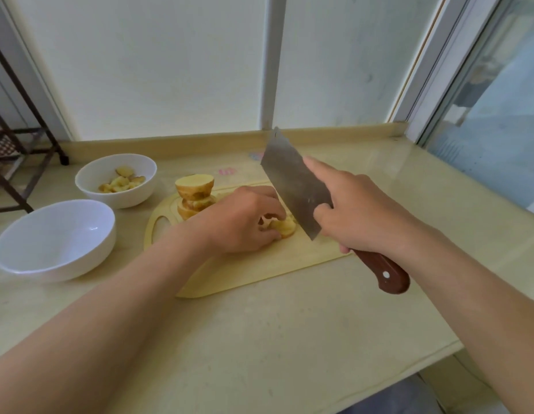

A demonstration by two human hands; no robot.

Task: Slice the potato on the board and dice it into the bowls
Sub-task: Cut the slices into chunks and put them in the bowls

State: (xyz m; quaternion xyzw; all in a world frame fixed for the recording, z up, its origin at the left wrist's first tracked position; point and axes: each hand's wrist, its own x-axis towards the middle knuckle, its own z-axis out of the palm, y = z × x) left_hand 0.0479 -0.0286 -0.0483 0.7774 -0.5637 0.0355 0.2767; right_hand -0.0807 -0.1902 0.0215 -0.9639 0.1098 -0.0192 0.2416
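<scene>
In the centre of the frame, the left hand is curling its fingers over a potato piece and pinning it to the board, with the fingertips tucked close to the cut face. Just right of it, the right hand is gripping the cleaver where the blade meets the wooden handle; its forefinger is lying straight along the flat of the blade. The blade is standing tilted, tip raised toward the top of the frame and heel hanging just beside the piece; whether the edge is touching the potato I cannot tell.

Behind the left hand, a stack of slices is waiting at the far left end of the board. Further left, the far bowl is holding some diced pieces, and the near bowl at the left edge is showing nothing inside. Everything is resting on the pale tabletop.

The step appears to be dicing one slice. To do it well, the knuckles should be guiding the blade while the fingertips are staying curled back, the piece should be lying flat so it is not rocking, and the cut should be coming down straight with even spacing, since the hand is sitting very near the edge
</scene>
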